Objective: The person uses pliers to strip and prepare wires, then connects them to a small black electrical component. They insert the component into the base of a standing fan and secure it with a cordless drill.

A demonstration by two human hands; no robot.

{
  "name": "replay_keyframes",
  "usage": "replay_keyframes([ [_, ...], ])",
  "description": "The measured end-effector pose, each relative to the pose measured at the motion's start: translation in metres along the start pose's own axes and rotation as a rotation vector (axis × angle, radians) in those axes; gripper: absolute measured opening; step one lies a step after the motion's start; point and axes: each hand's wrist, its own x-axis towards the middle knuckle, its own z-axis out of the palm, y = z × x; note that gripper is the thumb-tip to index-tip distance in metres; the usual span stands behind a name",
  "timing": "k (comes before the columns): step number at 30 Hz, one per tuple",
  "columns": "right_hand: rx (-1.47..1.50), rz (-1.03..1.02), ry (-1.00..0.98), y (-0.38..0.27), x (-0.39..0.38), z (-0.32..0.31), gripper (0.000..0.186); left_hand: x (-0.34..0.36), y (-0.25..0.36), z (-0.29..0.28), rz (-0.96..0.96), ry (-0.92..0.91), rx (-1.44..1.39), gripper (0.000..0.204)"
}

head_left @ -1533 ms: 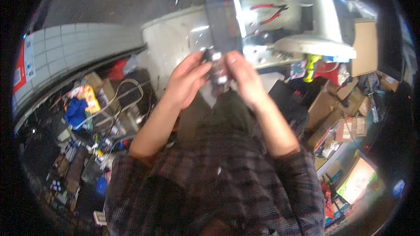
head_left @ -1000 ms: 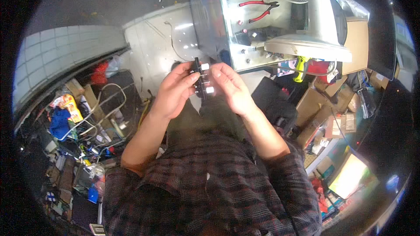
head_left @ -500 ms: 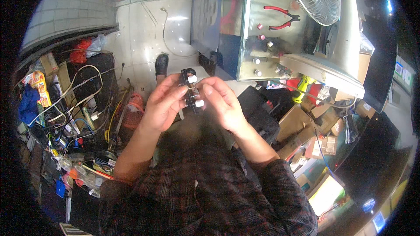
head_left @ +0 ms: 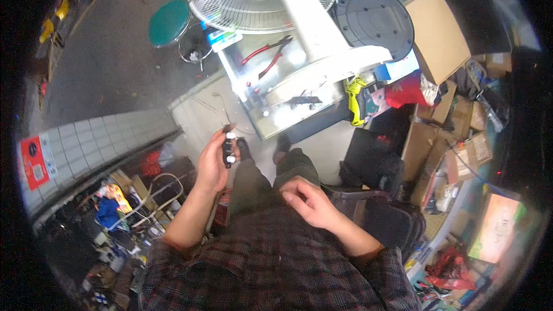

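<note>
My left hand (head_left: 211, 164) is closed on a small black bracket-like part (head_left: 227, 150) with two white knobs on it, held upright just left of my knees. The fingers wrap its far side, so part of it is hidden. My right hand (head_left: 311, 204) rests apart from it over my lap, its fingers curled in with the thumb across them. Whether anything small sits inside those fingers is hidden.
Ahead, a glass-topped counter (head_left: 245, 83) carries red-handled pliers (head_left: 269, 57), small loose parts and a white fan (head_left: 259, 0). A yellow-green power tool (head_left: 356, 103) lies beside it. Cardboard boxes (head_left: 440, 34) crowd the right; cables (head_left: 167, 187) and clutter fill the left.
My right hand has come away from the black part and drawn back to my lap. The left hand still holds the part. The view has swung to the right, showing more of the counter.
</note>
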Motion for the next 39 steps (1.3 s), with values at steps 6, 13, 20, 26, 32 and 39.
replay_keyframes([
  [6,-0.034,-0.139,0.015,0.032,0.01,-0.076,0.022,0.017,-0.027,0.018,0.124,0.322,0.313,0.037],
  [13,0.156,-0.06,0.108,0.081,-0.006,-0.143,0.025,0.048,-0.029,0.031,0.086,0.448,0.201,0.042],
  [20,0.247,-0.033,0.123,0.112,-0.01,-0.179,0.024,0.052,-0.046,0.047,0.022,0.502,0.211,0.042],
  [26,0.254,-0.072,0.168,0.098,-0.014,-0.216,0.022,0.051,-0.035,0.056,0.075,0.428,0.046,0.041],
  [32,0.212,-0.195,0.329,0.048,-0.006,-0.243,0.017,0.047,-0.005,0.05,0.151,0.504,-0.023,0.034],
  [39,0.309,-0.253,0.313,-0.01,0.023,-0.215,0.02,0.061,0.051,0.033,0.219,0.306,0.322,0.042],
])
